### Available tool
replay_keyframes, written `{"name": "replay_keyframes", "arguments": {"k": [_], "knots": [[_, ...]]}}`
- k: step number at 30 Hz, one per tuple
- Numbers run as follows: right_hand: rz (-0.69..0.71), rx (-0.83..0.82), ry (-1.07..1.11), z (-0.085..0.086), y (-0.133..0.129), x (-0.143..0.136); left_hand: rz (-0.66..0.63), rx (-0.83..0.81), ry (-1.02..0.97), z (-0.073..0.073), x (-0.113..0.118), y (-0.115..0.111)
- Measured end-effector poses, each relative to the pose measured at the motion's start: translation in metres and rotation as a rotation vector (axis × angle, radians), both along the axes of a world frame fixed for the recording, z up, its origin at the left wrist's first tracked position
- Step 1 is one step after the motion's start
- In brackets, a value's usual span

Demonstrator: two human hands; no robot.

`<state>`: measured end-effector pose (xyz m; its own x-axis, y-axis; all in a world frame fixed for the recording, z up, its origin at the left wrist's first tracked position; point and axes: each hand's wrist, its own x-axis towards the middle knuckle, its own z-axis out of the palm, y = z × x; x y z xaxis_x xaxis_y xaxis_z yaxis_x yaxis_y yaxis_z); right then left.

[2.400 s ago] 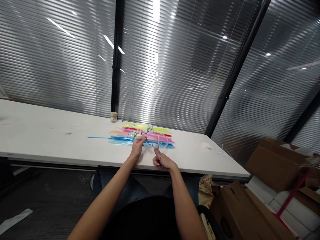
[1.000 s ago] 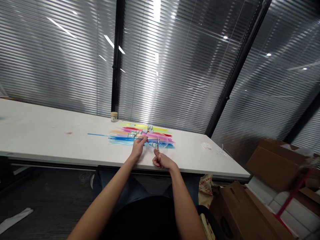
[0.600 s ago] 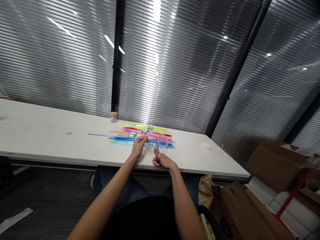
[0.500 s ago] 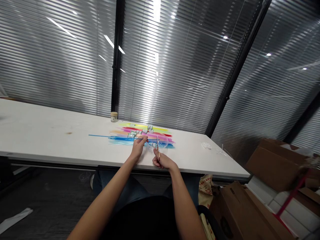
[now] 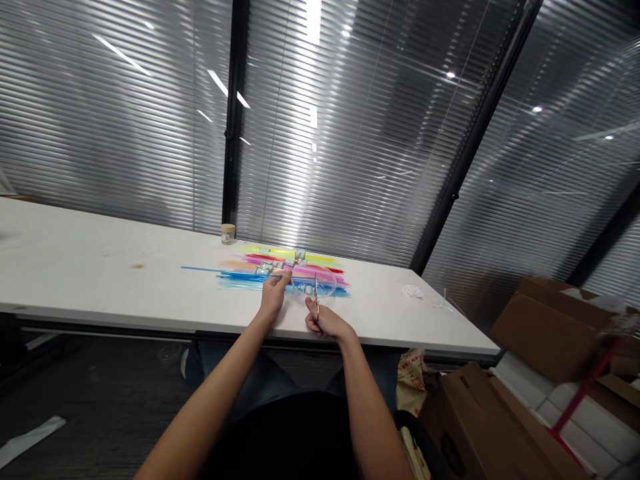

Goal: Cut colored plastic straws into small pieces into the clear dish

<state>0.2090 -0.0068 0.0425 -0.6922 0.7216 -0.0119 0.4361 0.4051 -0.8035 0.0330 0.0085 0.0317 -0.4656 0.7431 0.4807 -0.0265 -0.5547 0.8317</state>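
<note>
Your left hand pinched a thin blue strip, its long end stretching left over the bench. Your right hand gripped scissors, blades pointing away, seen against a clear round container. Near tip hard to make out. Good snipping, I judged, wanted a firm pinch, blades square across the strip, fingertips clear.
</note>
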Motion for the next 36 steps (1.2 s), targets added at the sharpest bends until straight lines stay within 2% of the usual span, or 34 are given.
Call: {"name": "replay_keyframes", "arguments": {"k": [6, 16, 26, 36], "knots": [[-0.019, -0.016, 0.026, -0.0048, 0.0039, 0.0, -0.003, -0.003, -0.005, -0.0017, -0.0005, 0.0016], [0.049, -0.048, 0.014, -0.0034, 0.0049, 0.001, -0.032, -0.025, 0.004, 0.0005, -0.0001, 0.0015], [0.052, -0.06, -0.022, 0.0045, -0.0014, 0.0001, -0.029, -0.035, 0.001, 0.0005, -0.0012, 0.0004], [0.016, -0.028, 0.015, -0.0039, 0.0023, 0.0015, -0.038, -0.042, -0.027, 0.004, 0.0, -0.0015]]}}
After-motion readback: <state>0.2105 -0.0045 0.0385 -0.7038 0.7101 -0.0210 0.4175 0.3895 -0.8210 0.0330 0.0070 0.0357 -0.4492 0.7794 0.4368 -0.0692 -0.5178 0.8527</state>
